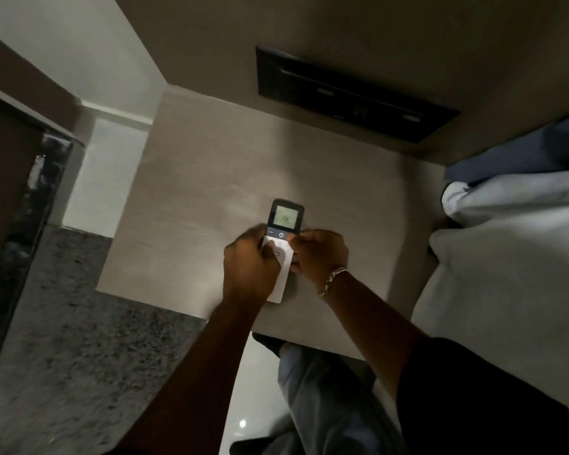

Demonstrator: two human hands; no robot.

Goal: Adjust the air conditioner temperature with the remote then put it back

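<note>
The white remote (pixel 284 224) has a dark top with a lit greenish screen and a power button below it. It is held over the beige bedside table (pixel 194 205), near the table's front edge. My left hand (pixel 248 262) grips its left side, thumb lying on the white button area. My right hand (pixel 317 254), with a metal bracelet at the wrist, holds its right edge with closed fingers. The remote's lower end sticks out below my left hand. No air conditioner is in view.
A black switch panel (pixel 349 96) is set in the wall behind the table. The bed with white pillows (pixel 513 244) and a blue cushion (pixel 519 152) lies to the right. Speckled stone floor (pixel 79 339) is at the left, a dark door frame (pixel 14 208) beyond it.
</note>
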